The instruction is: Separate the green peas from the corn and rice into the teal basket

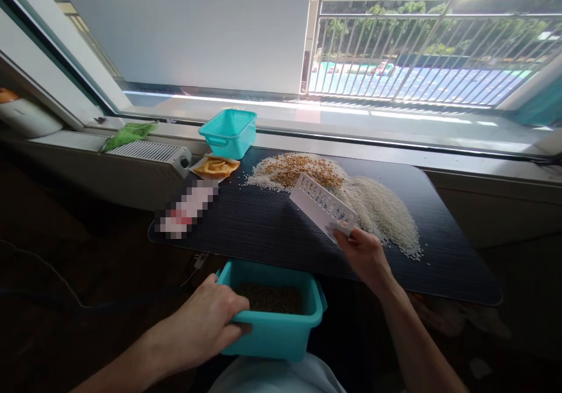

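My left hand (211, 317) is closed on the left rim of a teal plastic bin (272, 337), which sits just in front of the dark table's near edge, over my lap. Dark brown grains (274, 299) cover its bottom. Between the thumb and fingers of my right hand (366, 258) is a white slotted plastic plate (322, 208), tilted over the table, its row of slots facing up and away. Beyond the plate lies a spread of white rice (381, 211), with yellow soybean-like beans (302, 167) scattered over its left part.
A second teal bin (232, 135) stands at the back left of the black table (259, 223). Near it lie a folded orange-yellow cloth (216, 167) and a blurred-out pink item (188, 208). A radiator (153, 153) with a green cloth (129, 135) is at the left, below the window.
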### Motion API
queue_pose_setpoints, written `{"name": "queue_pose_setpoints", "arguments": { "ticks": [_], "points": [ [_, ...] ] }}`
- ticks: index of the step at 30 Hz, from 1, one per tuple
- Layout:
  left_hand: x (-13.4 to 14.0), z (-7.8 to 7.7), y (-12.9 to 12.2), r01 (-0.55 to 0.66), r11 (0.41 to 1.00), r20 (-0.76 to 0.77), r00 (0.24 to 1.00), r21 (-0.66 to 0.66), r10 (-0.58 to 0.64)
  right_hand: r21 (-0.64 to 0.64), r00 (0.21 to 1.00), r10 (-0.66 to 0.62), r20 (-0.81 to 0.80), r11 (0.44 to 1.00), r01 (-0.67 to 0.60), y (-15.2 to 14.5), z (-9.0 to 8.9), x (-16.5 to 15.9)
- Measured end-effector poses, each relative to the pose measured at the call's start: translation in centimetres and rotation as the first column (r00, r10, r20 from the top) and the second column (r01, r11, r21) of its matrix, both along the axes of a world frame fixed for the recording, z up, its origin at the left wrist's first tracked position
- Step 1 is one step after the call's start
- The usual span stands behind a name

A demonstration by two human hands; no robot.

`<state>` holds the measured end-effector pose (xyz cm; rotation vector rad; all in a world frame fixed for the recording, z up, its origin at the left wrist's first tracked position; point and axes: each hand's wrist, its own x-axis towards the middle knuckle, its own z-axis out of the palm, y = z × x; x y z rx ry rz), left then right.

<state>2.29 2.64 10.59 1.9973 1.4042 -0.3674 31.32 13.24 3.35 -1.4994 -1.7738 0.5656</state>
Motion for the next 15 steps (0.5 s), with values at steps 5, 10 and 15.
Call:
{"name": "queue_pose_setpoints", "arguments": {
  "ticks": [5,10,15],
  "points": [
    [-0.2,0.1,0.1,-0.015,1.0,0.009,1.0,0.003,0.015,0.003,0.987,-0.149,0.056,0.989,0.149,1.0,-0.4,1.2],
    [-0.4,-0.3,0.2,-0.014,1.0,0.042,0.999,0.018,0.013,0.058,0.954,-0.257,0.153,0.966,0.251,1.6,0.4,3.3],
    [-0.7,-0.7,-0.1,-0.021,1.0,0.058,0.998,0.017,0.02,0.085,0.956,-0.208,0.205,0.977,0.195,3.4,0.7,2.1]
  ]
}}
